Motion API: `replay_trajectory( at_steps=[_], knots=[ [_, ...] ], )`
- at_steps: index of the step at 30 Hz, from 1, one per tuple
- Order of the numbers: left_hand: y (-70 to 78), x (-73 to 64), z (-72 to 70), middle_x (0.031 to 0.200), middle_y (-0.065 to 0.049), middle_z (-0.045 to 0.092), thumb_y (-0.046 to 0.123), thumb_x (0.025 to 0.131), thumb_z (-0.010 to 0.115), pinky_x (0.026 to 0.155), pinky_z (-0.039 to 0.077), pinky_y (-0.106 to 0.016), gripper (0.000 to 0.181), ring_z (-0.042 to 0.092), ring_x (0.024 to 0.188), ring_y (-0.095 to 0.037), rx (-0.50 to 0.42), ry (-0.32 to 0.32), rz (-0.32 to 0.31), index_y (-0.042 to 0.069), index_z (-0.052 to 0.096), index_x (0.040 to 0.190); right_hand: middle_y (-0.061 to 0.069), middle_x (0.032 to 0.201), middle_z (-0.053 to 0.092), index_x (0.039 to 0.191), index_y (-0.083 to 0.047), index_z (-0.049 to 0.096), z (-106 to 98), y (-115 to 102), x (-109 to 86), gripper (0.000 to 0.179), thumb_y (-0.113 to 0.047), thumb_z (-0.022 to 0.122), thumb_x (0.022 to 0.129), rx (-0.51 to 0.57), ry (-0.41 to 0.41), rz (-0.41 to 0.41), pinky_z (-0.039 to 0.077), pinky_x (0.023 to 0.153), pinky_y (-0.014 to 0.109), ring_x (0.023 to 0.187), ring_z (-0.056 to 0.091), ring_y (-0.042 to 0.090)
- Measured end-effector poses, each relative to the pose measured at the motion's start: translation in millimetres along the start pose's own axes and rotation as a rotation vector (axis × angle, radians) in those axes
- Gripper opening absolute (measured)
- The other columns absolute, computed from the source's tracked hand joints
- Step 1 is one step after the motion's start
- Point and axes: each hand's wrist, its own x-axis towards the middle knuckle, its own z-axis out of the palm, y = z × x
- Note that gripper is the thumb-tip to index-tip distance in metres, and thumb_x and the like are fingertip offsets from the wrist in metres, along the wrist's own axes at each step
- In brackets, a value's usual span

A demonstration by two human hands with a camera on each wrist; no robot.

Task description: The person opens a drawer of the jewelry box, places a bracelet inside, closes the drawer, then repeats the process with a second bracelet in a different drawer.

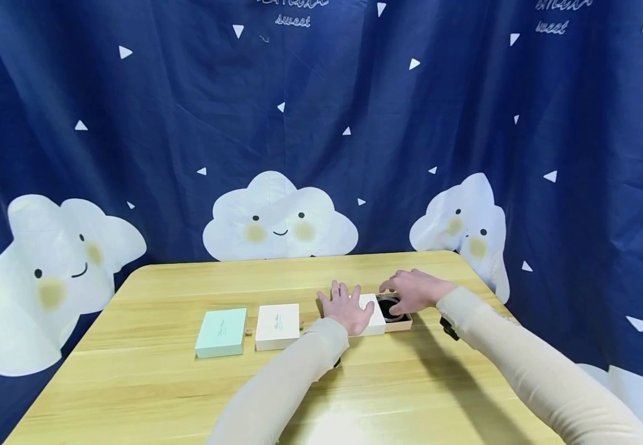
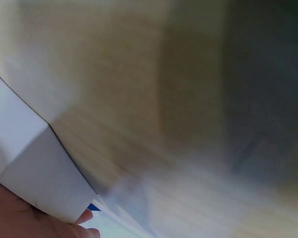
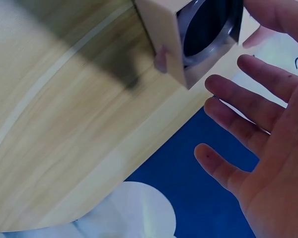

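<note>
A white box sleeve (image 1: 375, 321) sits toward the right of the table, with its pinkish inner tray (image 1: 402, 326) slid partway out to the right. Inside the tray, a clear, shiny bangle (image 3: 211, 52) rests on a black insert. My left hand (image 1: 346, 311) presses on the sleeve's left part, fingers spread. In the left wrist view, that hand's fingertips (image 2: 93, 232) show beyond the sleeve's edge. Over the tray is my right hand (image 1: 414, 289), its thumb above the bangle and its other fingers extended at the far side. A small ribbon tab (image 3: 160, 60) sticks out from the tray's end.
Left of my hands lie a closed white box (image 1: 277, 327) and a mint-green box (image 1: 222, 333), each with a small tab on its right side. They share the wooden table (image 1: 149, 377). A dark blue curtain (image 1: 182, 130) with clouds hangs behind it.
</note>
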Motion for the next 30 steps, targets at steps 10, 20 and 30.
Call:
replay_trajectory(
  at_steps=[10,20,30],
  knots=[
    [-0.1,0.3,-0.9,0.165,-0.016,0.028,0.069,0.100,0.021,0.115,0.017,-0.071,0.072,0.014,0.156,-0.036,-0.015,0.009,0.001,0.030,0.031,0.159,0.009,0.140,0.061,0.139,-0.018,0.061,3,10,-10.3,0.066,-0.051,0.076,0.084,0.051,-0.001,0.071,0.042,0.104,0.061,0.132,0.053,0.034],
    [-0.5,-2.0,-2.7,0.165,-0.015,0.026,0.069,0.100,0.020,0.116,0.016,-0.072,0.072,0.013,0.156,-0.036,-0.003,-0.001,0.004,0.030,0.030,0.160,0.013,0.146,0.056,0.147,-0.015,0.052,9,20,-16.8,0.083,-0.051,0.081,0.079,0.198,-0.037,0.070,0.042,0.109,0.055,0.135,0.051,0.037],
    [0.2,-2.2,-5.5,0.165,-0.016,0.027,0.067,0.100,0.022,0.115,0.015,-0.072,0.071,0.013,0.156,-0.036,-0.020,-0.007,0.004,0.029,0.031,0.160,0.017,0.149,0.052,0.152,-0.010,0.043,20,31,-19.1,0.099,-0.034,0.091,0.069,0.263,-0.052,0.071,0.040,0.112,0.054,0.136,0.050,0.037]
  ],
)
